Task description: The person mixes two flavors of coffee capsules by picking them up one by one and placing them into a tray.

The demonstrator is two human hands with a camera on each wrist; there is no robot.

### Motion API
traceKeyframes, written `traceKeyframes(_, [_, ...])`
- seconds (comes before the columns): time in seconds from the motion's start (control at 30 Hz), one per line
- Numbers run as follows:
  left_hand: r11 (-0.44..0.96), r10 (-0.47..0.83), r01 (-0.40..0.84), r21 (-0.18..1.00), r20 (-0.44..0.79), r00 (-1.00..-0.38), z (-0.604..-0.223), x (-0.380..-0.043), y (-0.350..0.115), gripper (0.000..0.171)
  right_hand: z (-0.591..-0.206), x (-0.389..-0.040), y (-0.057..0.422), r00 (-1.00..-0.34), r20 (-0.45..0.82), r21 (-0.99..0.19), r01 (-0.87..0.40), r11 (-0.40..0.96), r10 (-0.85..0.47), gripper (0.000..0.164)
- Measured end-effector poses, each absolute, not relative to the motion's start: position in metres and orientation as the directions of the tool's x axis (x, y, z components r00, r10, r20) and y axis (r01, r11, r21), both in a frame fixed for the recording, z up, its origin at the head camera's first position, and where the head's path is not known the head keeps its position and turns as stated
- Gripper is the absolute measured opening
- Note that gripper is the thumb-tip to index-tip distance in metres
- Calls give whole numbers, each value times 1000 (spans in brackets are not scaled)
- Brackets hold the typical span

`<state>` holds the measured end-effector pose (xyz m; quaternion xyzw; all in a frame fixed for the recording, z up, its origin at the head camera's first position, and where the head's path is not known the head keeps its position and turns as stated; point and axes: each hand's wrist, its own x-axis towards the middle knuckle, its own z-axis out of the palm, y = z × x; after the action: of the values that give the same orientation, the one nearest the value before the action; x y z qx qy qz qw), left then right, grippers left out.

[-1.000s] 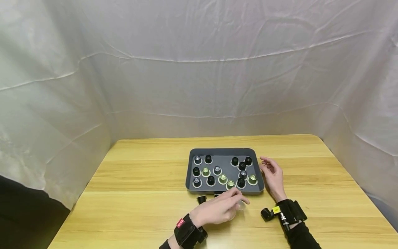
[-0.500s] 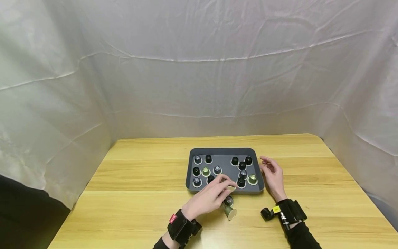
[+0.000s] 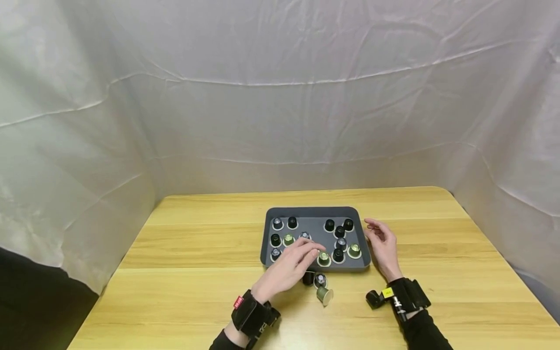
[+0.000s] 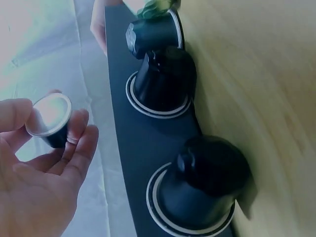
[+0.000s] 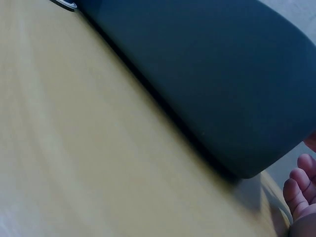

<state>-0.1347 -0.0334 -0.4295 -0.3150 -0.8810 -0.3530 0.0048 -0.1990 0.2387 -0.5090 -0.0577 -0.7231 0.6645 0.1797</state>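
My left hand point(image 3: 286, 268) is over the front edge of the grey tray point(image 3: 316, 212), pinching a dark coffee capsule point(image 4: 60, 136) between thumb and fingers. Its pale lid faces the camera in the left wrist view; in the head view the hand hides it. A green capsule point(image 3: 323, 258) stands in the tray just right of the fingertips. My right hand point(image 3: 385, 250) is beside the tray's right wall with fingers loosely bent and no object seen in it. Whether it touches the wall I cannot tell.
Several black, silver-grey and green capsules stand lid-down in the tray. Before its front wall are a black capsule point(image 3: 308, 278), a grey capsule point(image 3: 321, 280) and a green capsule point(image 3: 324, 295) on its side. A pale curtain point(image 3: 280, 121) surrounds the wooden table point(image 3: 197, 243).
My left hand has moved from in front of the tray up to its front edge, then leftward. Capsules on the table that it covered now show. The right hand has stayed put.
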Motion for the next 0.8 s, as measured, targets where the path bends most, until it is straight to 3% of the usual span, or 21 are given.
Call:
traceKeyframes(0.4, [525,493,470,710,196,-848,-423,-147,-43,36,-511,-203,240,-941,133,-988,-102,115,311,34])
traceKeyframes(0.8, [568,482,498,655,226,-847,-419,-172,-47,32,-510,-200,236,-934,164,-984,-131,124,316,33])
